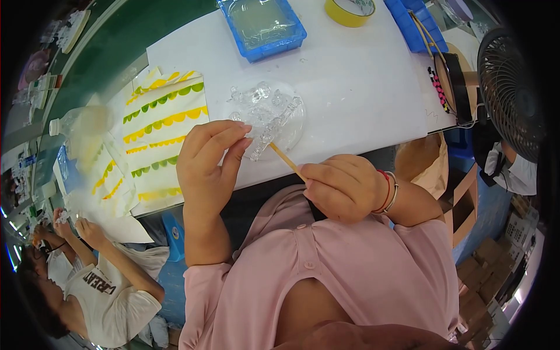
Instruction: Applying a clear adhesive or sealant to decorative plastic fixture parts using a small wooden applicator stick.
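Observation:
My left hand (211, 158) pinches a clear plastic piece (256, 153) between thumb and fingertips. In my right hand (344, 185) is a thin wooden stick (284, 157), its far tip touching or just beside the clear piece. Several more small clear pieces (262, 99) lie in a loose cluster on a round transparent dish (299, 125), just beyond my fingertips. Their exact shapes are hard to make out. A red cord and a pale bracelet circle my right wrist.
A blue tray (271, 51) with a clear film-like filling stands behind the dish. Yellow tape (349, 14), a blue bin (420, 29) and a black fan (510, 96) are to the right. Patterned paper towels (166, 125) and a plastic bottle (81, 123) lie left, near a co-worker (111, 291).

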`<state>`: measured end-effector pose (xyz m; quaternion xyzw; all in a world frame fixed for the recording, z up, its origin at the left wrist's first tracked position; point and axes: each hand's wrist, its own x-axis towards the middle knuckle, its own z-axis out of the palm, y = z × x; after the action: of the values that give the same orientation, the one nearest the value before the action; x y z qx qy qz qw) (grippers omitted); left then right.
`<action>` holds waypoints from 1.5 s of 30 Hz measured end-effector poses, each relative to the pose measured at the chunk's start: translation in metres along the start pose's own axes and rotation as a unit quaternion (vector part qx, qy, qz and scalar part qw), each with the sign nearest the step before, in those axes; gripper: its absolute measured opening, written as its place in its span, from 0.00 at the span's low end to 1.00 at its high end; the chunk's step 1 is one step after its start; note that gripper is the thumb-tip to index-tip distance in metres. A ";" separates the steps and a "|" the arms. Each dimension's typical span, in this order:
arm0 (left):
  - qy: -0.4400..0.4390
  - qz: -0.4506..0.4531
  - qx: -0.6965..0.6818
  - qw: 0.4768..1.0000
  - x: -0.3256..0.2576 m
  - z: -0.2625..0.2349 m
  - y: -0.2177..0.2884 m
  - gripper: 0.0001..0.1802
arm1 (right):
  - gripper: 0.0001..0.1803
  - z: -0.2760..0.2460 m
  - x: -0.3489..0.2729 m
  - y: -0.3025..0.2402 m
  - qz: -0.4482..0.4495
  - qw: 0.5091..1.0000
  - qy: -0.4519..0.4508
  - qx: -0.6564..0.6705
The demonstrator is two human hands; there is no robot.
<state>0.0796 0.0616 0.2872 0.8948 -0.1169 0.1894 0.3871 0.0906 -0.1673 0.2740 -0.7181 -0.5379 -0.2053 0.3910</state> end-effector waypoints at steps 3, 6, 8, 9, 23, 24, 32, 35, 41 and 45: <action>0.000 -0.003 -0.007 1.000 0.000 0.000 -0.001 0.13 | 0.07 0.001 0.001 -0.002 -0.001 1.000 0.004 0.007; -0.001 -0.005 -0.009 1.000 0.000 0.001 -0.001 0.13 | 0.07 0.004 0.001 -0.002 -0.001 1.000 0.010 0.023; -0.003 -0.011 -0.012 1.000 0.000 0.001 -0.001 0.13 | 0.07 0.007 0.003 -0.003 -0.004 1.000 0.022 0.019; -0.004 -0.011 -0.014 1.000 0.000 0.001 -0.001 0.13 | 0.07 0.007 0.005 -0.003 -0.014 1.000 0.013 0.019; -0.025 -0.004 -0.033 0.999 0.005 -0.003 -0.004 0.13 | 0.07 -0.041 -0.014 0.014 0.185 0.982 -0.003 0.047; -0.028 -0.002 -0.034 0.999 0.005 -0.003 -0.004 0.13 | 0.07 -0.042 -0.014 0.018 0.186 0.982 0.005 0.040; -0.048 -0.013 -0.051 0.997 0.007 -0.005 -0.005 0.13 | 0.09 -0.046 -0.012 0.033 0.152 0.988 0.011 0.036; -0.053 -0.017 -0.049 0.997 0.008 -0.006 -0.004 0.13 | 0.12 -0.047 -0.016 0.033 0.109 0.994 0.004 0.027; -0.078 -0.023 -0.060 0.995 0.010 -0.010 -0.006 0.13 | 0.13 -0.058 -0.011 0.051 0.156 0.986 0.006 0.061; -0.092 -0.022 -0.065 0.993 0.014 -0.010 -0.005 0.12 | 0.13 -0.046 -0.012 0.063 0.144 0.986 0.017 0.080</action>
<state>0.0915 0.0714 0.2956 0.8834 -0.1447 0.0900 0.4364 0.1507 -0.2181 0.2718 -0.7510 -0.4367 -0.1153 0.4817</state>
